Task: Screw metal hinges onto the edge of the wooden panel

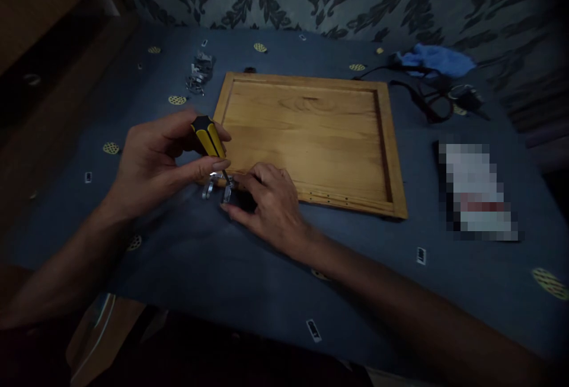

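Note:
My left hand is closed around the yellow and black handle of a screwdriver, its shaft slanting down to a metal hinge. The hinge sits at the near left edge of a framed wooden panel lying flat. With thumb and fingers, my right hand grips the hinge from the right. A second curved metal part of the hinge sticks out to the left. Whether a screw is under the screwdriver tip is too small to tell. Small dark holes dot the panel's near edge, right of my right hand.
Several loose metal hinges lie beyond the panel's left corner. Behind its right corner are eyeglasses and a blue cloth. A blurred-out flat object lies at the right. Everything rests on a dark blue patterned cloth, against a patterned backdrop.

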`<state>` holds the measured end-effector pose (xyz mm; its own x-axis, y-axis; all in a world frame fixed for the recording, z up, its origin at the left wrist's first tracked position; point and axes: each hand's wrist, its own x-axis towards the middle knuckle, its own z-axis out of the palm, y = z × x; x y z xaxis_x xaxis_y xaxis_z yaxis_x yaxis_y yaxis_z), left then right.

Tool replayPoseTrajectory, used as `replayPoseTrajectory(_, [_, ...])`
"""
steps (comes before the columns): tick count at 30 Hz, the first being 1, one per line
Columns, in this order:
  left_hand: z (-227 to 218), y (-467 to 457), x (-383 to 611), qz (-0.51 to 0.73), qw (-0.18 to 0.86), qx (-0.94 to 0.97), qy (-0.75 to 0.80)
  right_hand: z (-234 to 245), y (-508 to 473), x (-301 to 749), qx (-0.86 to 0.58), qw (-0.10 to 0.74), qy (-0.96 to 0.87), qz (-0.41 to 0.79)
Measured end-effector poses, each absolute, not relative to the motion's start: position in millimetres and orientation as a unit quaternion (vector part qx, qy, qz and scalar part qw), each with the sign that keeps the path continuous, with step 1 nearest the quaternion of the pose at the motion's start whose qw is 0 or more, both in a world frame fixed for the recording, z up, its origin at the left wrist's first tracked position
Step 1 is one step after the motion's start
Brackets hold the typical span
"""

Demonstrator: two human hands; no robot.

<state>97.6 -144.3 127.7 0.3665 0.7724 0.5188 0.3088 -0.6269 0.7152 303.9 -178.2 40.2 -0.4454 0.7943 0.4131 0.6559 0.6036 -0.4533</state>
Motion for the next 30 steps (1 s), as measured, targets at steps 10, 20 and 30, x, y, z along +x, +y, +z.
replayPoseTrajectory(10, [130.6, -147.8, 96.5, 0.435, 0.264, 0.789, 0.344, 44.9, -177.1, 304.5, -0.44, 0.272, -0.845, 0.134])
replayPoseTrajectory(20, [135.7, -150.2, 98.2, 0.497, 0.253, 0.758, 0.338, 43.7, -176.8, 302.8, -0.44, 0.282, -0.843, 0.127])
replayPoseTrajectory(30, [129.9, -146.6, 100.6, 0.495, 0.24, 0.751, 0.366, 43.5, -176.9, 304.4, -0.436, 0.285, -0.844, 0.124])
